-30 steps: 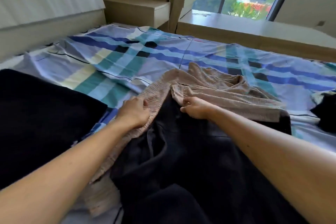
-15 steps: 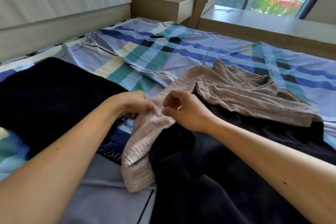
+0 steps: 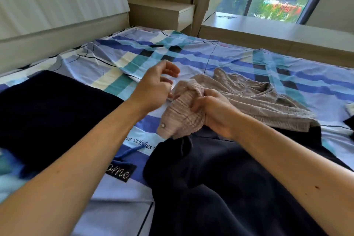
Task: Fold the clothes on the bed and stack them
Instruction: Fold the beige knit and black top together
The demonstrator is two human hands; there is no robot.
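A beige ribbed garment (image 3: 247,97) lies crumpled in the middle of the bed, partly over a dark navy garment (image 3: 220,178) that spreads toward me. My right hand (image 3: 216,113) grips a bunched end of the beige garment, which has a small button on it, and lifts it off the sheet. My left hand (image 3: 155,86) hovers just left of that bunch with loosely curled fingers and holds nothing. A flat dark garment (image 3: 47,109) lies on the bed at the left.
The bed has a blue, teal and cream plaid sheet (image 3: 145,53). A headboard (image 3: 57,30) runs along the left, a wooden nightstand (image 3: 162,13) stands at the back, and a window ledge (image 3: 268,27) lies behind the bed. Another dark item (image 3: 349,119) peeks in at the right edge.
My right hand has gathered the beige garment's end into a bunch and lifted it. My left hand has let go of the fabric and moved up and away.
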